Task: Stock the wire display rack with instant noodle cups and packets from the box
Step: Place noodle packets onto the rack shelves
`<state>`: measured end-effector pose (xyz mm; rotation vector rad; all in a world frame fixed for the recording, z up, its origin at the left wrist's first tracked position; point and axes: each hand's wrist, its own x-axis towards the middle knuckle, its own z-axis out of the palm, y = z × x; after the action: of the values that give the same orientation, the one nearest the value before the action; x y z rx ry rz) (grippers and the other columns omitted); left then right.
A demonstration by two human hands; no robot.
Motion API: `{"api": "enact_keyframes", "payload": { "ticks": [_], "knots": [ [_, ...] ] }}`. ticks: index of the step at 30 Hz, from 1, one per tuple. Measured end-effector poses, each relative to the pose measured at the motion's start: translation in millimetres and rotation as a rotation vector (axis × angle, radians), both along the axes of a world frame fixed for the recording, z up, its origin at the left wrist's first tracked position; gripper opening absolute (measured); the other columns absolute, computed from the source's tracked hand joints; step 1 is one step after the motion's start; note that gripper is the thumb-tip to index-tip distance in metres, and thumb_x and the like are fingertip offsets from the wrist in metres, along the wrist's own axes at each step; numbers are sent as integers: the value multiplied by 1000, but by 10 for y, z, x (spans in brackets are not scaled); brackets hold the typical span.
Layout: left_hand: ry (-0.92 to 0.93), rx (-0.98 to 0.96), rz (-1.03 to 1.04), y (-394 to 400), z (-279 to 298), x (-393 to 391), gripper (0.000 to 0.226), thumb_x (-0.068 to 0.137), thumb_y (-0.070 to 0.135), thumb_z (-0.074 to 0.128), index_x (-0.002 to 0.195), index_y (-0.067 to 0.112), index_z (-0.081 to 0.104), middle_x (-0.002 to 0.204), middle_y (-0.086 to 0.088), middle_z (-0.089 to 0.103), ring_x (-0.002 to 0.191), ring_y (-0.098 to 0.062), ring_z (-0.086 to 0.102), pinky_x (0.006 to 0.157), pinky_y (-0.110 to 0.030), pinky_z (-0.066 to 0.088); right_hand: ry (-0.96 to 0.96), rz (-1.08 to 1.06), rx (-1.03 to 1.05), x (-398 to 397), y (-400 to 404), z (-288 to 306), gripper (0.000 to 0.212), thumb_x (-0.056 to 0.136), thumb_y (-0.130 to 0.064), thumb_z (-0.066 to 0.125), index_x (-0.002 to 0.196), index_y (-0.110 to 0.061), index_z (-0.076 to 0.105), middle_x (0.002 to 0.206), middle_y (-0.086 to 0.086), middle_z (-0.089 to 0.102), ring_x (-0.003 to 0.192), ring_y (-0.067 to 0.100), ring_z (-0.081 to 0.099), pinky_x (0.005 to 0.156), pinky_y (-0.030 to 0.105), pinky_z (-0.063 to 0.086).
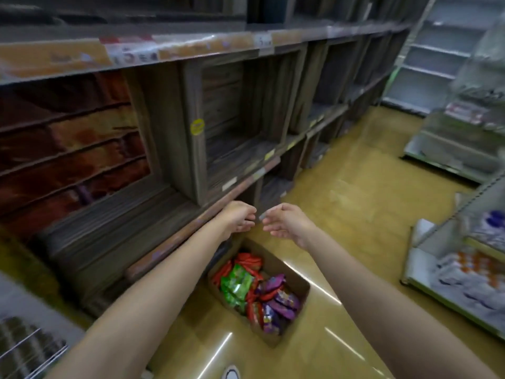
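- a shop aisle with a glossy yellow floor (355, 203), strip lights reflected in it; the whole view is motion-blurred.
- nearest, at the bottom edge, the tip of a white shoe (231, 374) on the floor.
- at the lower left corner, part of a wire rack (30, 348) with dark rounded goods behind its bars; what they are cannot be told.
- between the two bare forearms a cardboard box (296, 292) stands open on the floor, holding red, green and purple packets (237, 285) piled loosely.
- above the box's far end, the left hand (237, 218) and the right hand (284, 222) are raised side by side, fingertips close but apart.
- both hands hold nothing; the fingers are loosely curled and relaxed, the right hand's a little straighter.
- just behind the left hand runs a long wooden shelving unit (196, 124) of dark crate-like bays, with orange label strips along its upper edge and a yellow round sticker on one upright.
- its leftmost bay shows brown-red stacked goods, too blurred to name.
- on the right, white metal shelves (448, 269) carry pale blurred packages.
- farthest back, bare pale shelving at the aisle's end.
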<state>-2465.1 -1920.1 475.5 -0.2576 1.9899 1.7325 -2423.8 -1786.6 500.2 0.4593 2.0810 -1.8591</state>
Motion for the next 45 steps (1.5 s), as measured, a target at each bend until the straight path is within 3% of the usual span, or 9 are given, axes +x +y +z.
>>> {"api": "enact_keyframes", "payload": {
  "ticks": [5, 8, 15, 25, 30, 35, 40, 43, 45],
  "knots": [
    [-84, 43, -59, 395, -401, -502, 7, 93, 12, 51, 92, 10, 59, 83, -5, 57, 65, -13, 55, 58, -19, 43, -96, -38, 69, -469, 240, -286, 9, 95, -10, 48, 87, -14, 49, 76, 5, 61, 65, 15, 60, 59, 21, 47],
    [-150, 62, -81, 497, -671, -660, 13, 92, 9, 52, 81, 13, 57, 77, -3, 58, 62, -12, 52, 52, -17, 41, -183, -42, 74, -662, 308, -553, 11, 94, -9, 49, 86, -15, 49, 75, 4, 61, 62, 12, 60, 54, 18, 47],
    [-319, 18, -85, 698, -1336, -810, 5, 94, 12, 51, 91, 10, 56, 72, -3, 57, 59, -10, 53, 45, -14, 42, -377, -72, 19, -778, 574, -1151, 16, 95, -8, 49, 81, -16, 49, 75, 4, 62, 51, 6, 61, 53, 18, 49],
    [-532, -73, -27, 1210, -2278, -725, 20, 93, 11, 51, 75, 15, 56, 66, -1, 56, 37, 2, 51, 45, -14, 41, -594, -57, -38, -952, 1226, -2146, 16, 92, -1, 51, 82, -13, 51, 75, 7, 62, 49, 9, 62, 49, 17, 50],
    [-561, -152, 12, 1710, -2848, -816, 26, 91, 8, 51, 66, 14, 53, 66, -7, 50, 50, -12, 45, 48, -20, 36, -673, -104, -96, -1078, 1707, -2764, 14, 94, 4, 44, 91, -8, 50, 73, 10, 57, 41, 9, 53, 43, 15, 43],
    [-665, -147, -43, 2049, -3723, -810, 31, 94, 8, 49, 64, 17, 47, 62, -4, 45, 56, -11, 45, 54, -21, 36, -691, -49, -34, -1283, 2043, -3712, 22, 93, 2, 49, 77, -13, 51, 72, 6, 60, 39, 6, 58, 52, 22, 46],
    [-714, -296, 7, 1953, -5003, -675, 21, 92, 7, 54, 71, 10, 52, 65, -7, 47, 61, -16, 47, 56, -24, 37, -709, 29, 56, -1323, 2122, -5118, 25, 93, -1, 50, 73, -16, 53, 69, 3, 60, 49, 7, 60, 48, 18, 48],
    [-719, -402, -125, 1829, -5857, -589, 15, 90, 7, 52, 78, 7, 61, 76, -16, 58, 79, -25, 57, 79, -36, 50, -742, 155, 160, -1224, 2160, -5918, 22, 91, -3, 54, 73, -14, 52, 69, 6, 59, 61, 17, 59, 63, 28, 53],
    [-724, -471, -208, 1759, -6250, -584, 18, 91, 9, 51, 92, 0, 66, 97, -25, 64, 91, -29, 60, 90, -40, 51, -739, 277, 280, -1193, 2188, -6299, 22, 91, -5, 55, 72, -15, 52, 72, 8, 61, 69, 22, 61, 75, 36, 55]
  ]
}}
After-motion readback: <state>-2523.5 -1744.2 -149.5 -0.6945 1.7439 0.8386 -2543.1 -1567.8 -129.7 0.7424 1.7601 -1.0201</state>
